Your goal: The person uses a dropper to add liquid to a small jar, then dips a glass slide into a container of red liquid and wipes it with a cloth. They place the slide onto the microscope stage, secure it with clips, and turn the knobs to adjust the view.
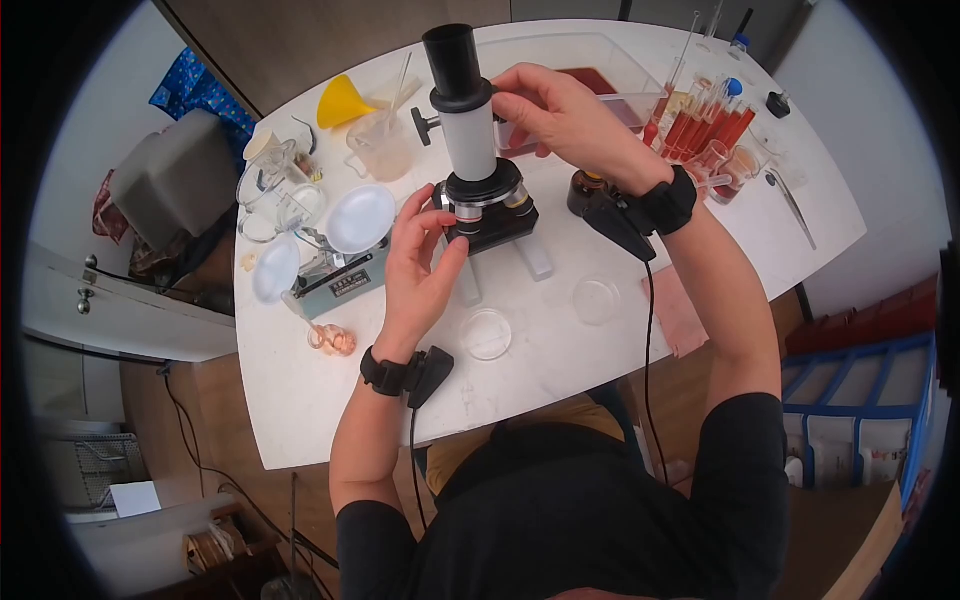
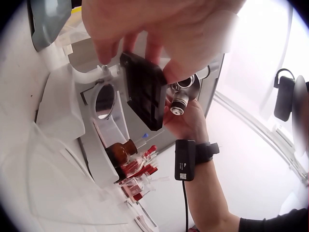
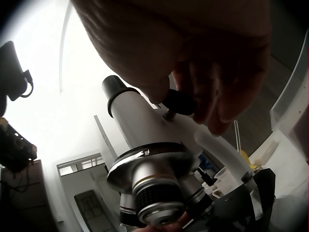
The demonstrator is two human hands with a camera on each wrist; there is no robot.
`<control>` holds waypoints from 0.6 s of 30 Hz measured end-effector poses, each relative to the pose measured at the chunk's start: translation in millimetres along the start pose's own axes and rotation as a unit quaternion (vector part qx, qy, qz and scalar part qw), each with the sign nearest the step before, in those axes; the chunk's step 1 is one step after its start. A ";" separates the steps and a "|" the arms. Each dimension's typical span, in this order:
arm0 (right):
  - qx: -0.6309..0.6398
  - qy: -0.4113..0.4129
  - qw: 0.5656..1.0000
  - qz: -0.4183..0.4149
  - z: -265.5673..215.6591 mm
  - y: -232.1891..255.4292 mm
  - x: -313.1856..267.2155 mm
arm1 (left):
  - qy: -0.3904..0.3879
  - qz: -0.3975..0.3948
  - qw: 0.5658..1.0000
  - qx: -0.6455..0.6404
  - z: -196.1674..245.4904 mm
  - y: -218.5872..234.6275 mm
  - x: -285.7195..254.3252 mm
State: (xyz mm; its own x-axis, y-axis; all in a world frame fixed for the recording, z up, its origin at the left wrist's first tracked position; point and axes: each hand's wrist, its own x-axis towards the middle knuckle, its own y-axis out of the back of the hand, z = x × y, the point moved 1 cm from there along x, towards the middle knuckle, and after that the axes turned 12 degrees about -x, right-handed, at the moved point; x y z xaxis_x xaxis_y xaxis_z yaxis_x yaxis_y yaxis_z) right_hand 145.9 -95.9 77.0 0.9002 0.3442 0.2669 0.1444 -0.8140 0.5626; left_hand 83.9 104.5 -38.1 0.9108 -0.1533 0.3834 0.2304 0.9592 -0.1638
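The right fingers [image 1: 530, 76] pinch the focus knob [image 3: 178, 102], jutting rightward, crosswise to the upright tube of the microscope [image 1: 468, 145], between the tabletop [image 1: 560, 365]'s near and far edges; the left fingers [image 1: 430, 220] (grip unclear) are lower, at the stage [image 2: 145, 89].

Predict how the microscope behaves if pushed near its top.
The microscope may tip: its tall tube rises over slim feet. It's probably heavy for its size, given the metal-looking objectives; those hang exposed and could be fragile if knocked.
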 end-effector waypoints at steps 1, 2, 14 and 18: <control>-0.001 0.001 1.000 0.001 0.3 0.0 0.1 | -0.001 0.001 1.000 -0.001 0.1 0.0 0.1; -0.001 0.000 1.000 0.001 0.1 0.1 0.1 | -0.002 0.001 1.000 -0.003 0.2 0.0 0.1; 0.004 -0.001 1.000 -0.002 2.1 0.6 -0.3 | -0.014 -0.006 1.000 0.026 -0.7 0.2 0.0; 0.009 0.026 1.000 -0.003 6.1 0.5 -0.3 | -0.016 -0.010 0.999 0.045 -0.3 0.1 -0.7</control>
State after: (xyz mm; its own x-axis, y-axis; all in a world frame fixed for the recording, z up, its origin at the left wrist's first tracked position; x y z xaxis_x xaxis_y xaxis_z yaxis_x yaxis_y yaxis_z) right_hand 148.2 -99.2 72.4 0.8766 0.3727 0.3045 0.1572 -0.8198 0.5507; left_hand 83.4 104.6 -38.7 0.8945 -0.1669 0.4147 0.2162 0.9735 -0.0745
